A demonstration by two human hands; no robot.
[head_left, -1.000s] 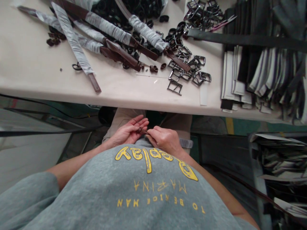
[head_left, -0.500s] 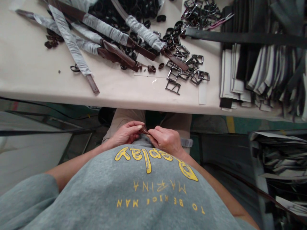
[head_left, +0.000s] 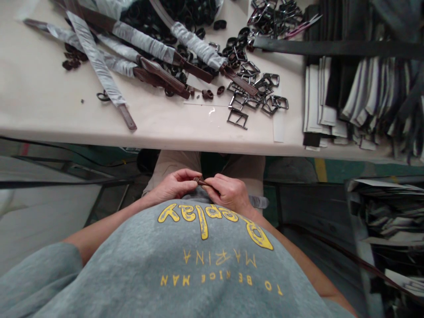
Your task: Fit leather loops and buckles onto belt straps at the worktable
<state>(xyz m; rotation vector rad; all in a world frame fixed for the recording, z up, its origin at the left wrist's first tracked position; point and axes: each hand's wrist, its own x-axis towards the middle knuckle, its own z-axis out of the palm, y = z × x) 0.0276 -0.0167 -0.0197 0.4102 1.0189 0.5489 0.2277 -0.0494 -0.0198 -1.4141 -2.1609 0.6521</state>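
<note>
In front of my shirt, just below the table edge, both hands are closed and close together. My right hand (head_left: 230, 192) grips a brown leather belt (head_left: 206, 182) near its narrow end, which points left. A plastic-wrapped part of a strap (head_left: 259, 202) shows past the right wrist. Between thumb and forefinger, my left hand (head_left: 177, 185) pinches a small brown belt loop (head_left: 198, 180) at the belt's end; the fingers partly cover it. On the table above lie brown belts wrapped in clear plastic (head_left: 145, 42) and a few loose brown loops (head_left: 207, 94).
Metal buckles (head_left: 237, 118) lie scattered near the table's middle, with black loops (head_left: 236, 46) beside them. Stacked black straps (head_left: 344, 97) fill the right side, and pink-handled scissors (head_left: 303, 26) lie by them. A bin of strips (head_left: 391, 221) stands at the lower right.
The left fingers have shifted slightly, so more of the brown piece at the belt's end shows between the hands. The right hand keeps its grip.
</note>
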